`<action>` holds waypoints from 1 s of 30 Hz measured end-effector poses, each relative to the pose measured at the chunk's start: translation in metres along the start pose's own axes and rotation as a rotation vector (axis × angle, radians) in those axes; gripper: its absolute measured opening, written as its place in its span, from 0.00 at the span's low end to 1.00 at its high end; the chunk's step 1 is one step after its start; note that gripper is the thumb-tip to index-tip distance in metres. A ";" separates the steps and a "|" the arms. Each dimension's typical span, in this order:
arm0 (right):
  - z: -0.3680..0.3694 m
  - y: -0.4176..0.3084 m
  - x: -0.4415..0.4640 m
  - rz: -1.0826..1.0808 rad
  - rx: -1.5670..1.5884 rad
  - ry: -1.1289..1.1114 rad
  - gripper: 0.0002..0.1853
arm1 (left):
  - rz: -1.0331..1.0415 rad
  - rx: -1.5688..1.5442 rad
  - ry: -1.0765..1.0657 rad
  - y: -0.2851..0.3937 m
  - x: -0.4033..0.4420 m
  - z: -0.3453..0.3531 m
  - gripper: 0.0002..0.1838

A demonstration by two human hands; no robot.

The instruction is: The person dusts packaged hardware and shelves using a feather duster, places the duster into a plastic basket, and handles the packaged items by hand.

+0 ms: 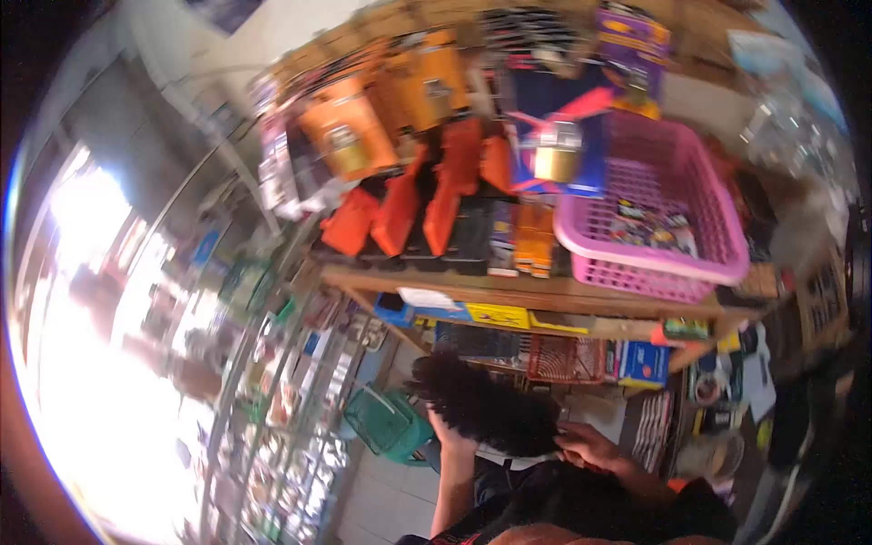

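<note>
A dark, fluffy duster [486,404] lies across the space in front of my body, low in the head view. My right hand [589,446] is closed around its right end, where the handle appears to be. Against the left part of the fluff rests my left hand [451,436]; its fingers are mostly hidden behind the dark fibres, so their grip does not show. Beyond the duster stands a wooden shelf unit [545,292].
On the top shelf are orange packs [350,123], padlocks on cards [559,150] and a pink basket [654,263] with small items. Lower down are boxes [645,359]. A green plastic stool or bin [386,422] stands on the floor, beside a glass display case [291,427].
</note>
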State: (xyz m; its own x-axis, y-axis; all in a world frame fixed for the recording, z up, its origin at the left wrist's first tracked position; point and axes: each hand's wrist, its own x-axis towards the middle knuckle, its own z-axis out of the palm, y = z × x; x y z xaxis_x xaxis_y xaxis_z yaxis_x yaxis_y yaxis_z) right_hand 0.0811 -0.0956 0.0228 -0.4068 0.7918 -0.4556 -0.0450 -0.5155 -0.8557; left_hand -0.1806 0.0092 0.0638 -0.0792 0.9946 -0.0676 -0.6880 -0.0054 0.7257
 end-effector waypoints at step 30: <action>-0.010 0.050 -0.055 -0.227 0.048 0.343 0.13 | -0.218 -0.193 -0.026 0.028 0.013 0.094 0.31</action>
State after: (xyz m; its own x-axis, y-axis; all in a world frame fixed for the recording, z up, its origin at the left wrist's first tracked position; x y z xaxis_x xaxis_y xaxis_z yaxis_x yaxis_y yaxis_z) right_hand 0.1103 -0.1616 0.0026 -0.0545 0.9461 -0.3193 -0.1446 -0.3239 -0.9350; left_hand -0.1332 0.0323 0.1476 0.1019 0.9768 -0.1885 -0.8116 0.1912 0.5520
